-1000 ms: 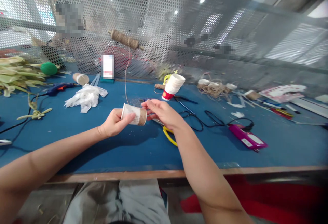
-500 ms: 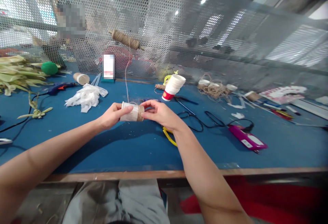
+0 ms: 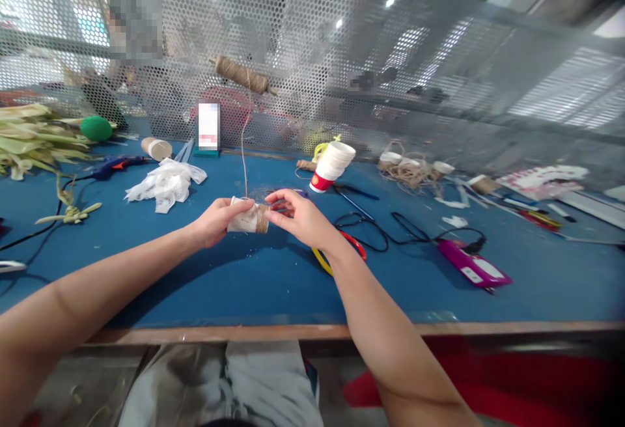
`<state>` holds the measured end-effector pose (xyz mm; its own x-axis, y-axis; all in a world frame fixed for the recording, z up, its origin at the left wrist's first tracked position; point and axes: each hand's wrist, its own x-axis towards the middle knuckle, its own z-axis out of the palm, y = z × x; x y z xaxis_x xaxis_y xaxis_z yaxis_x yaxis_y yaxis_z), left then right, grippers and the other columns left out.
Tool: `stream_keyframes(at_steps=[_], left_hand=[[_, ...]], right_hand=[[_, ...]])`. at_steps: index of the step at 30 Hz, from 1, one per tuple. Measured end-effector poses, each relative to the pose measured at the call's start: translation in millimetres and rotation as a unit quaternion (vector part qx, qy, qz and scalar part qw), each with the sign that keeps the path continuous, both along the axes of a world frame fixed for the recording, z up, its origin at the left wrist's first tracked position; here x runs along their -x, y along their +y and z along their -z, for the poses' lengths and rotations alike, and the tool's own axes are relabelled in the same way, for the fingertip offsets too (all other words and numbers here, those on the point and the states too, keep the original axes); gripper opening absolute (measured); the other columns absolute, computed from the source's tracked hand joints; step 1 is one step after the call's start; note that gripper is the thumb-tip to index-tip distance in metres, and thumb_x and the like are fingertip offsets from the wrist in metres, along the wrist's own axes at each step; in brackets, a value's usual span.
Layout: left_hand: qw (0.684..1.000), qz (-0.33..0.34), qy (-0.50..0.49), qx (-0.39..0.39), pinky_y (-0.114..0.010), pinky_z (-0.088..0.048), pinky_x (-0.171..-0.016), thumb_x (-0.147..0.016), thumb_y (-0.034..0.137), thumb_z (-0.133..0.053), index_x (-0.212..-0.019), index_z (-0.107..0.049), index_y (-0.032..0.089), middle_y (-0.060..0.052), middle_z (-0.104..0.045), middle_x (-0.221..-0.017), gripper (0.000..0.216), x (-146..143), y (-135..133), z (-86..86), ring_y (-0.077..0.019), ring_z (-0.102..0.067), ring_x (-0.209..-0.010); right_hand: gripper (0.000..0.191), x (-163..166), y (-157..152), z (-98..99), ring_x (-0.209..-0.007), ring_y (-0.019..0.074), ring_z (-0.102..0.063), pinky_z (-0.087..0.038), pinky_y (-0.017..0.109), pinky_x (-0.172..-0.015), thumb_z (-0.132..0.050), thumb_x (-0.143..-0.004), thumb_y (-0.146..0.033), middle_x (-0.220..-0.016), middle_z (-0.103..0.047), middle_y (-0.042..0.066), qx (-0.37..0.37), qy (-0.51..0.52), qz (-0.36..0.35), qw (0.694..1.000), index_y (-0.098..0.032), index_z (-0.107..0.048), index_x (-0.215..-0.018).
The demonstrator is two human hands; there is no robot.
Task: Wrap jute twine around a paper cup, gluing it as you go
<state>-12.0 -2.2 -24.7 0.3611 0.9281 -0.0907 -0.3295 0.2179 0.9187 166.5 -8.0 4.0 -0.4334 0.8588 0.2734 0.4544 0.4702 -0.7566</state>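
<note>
My left hand (image 3: 215,222) grips a white paper cup (image 3: 241,220) lying on its side above the table, thumb along its wall. Twine (image 3: 262,219) is wound in a band around the cup's right end. My right hand (image 3: 297,215) has its thumb and fingers curled at that wrapped end, fingertips against its edge. A single strand of twine (image 3: 244,153) runs from the cup up to a twine spool (image 3: 241,75) on a rod at the mesh panel.
A tilted stack of paper cups (image 3: 333,163) stands behind my right hand. Yellow-and-red handles (image 3: 322,261) lie under my right forearm. Around are crumpled white material (image 3: 166,183), a glue gun (image 3: 117,166), a purple power strip (image 3: 471,265), twine-wrapped cups (image 3: 415,170) and corn husks (image 3: 39,137).
My right fingers have eased back slightly from the cup's wrapped end, baring more of the twine band. The cup has shifted a little left. More of the red handle shows beside my right forearm.
</note>
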Motion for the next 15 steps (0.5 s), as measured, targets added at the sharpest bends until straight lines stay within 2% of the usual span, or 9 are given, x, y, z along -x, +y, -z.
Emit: stream_keyframes(at_steps=[6,11,15], left_hand=[[0.999,-0.014,0.032,0.002,-0.023,-0.04,-0.057,-0.061,0.031,-0.067,-0.072,-0.064,0.008,-0.005,-0.065,-0.065,0.026,-2.0,0.1,2.3,-0.0117,-0.057,-0.057],[0.999,-0.02,0.042,0.005,-0.024,-0.041,-0.06,-0.059,0.03,-0.067,-0.071,-0.064,0.008,-0.006,-0.066,-0.067,0.025,-4.3,-1.2,1.2,-0.0129,-0.058,-0.059],[0.997,-0.022,0.063,-0.033,-0.025,-0.042,-0.063,-0.06,0.034,-0.066,-0.075,-0.065,0.009,-0.006,-0.066,-0.069,0.029,-4.8,-2.1,4.9,-0.0141,-0.059,-0.062]], right_hand=[[0.018,4.9,-1.7,2.3,-0.067,0.0126,-0.058,-0.048,0.027,-0.063,-0.054,-0.073,-0.029,-0.08,-0.061,0.005,0.017,-0.022,0.048,0.998,-0.015,-0.054,-0.085],[0.02,7.8,-2.6,3.8,-0.066,0.0129,-0.058,-0.047,0.027,-0.063,-0.055,-0.072,-0.026,-0.08,-0.063,0.006,0.01,-0.042,0.062,0.997,-0.014,-0.056,-0.087],[0.02,9.8,-1.3,7.9,-0.065,0.0131,-0.058,-0.047,0.027,-0.063,-0.057,-0.069,-0.025,-0.077,-0.063,0.005,-0.013,-0.048,0.085,0.995,-0.014,-0.057,-0.085]])
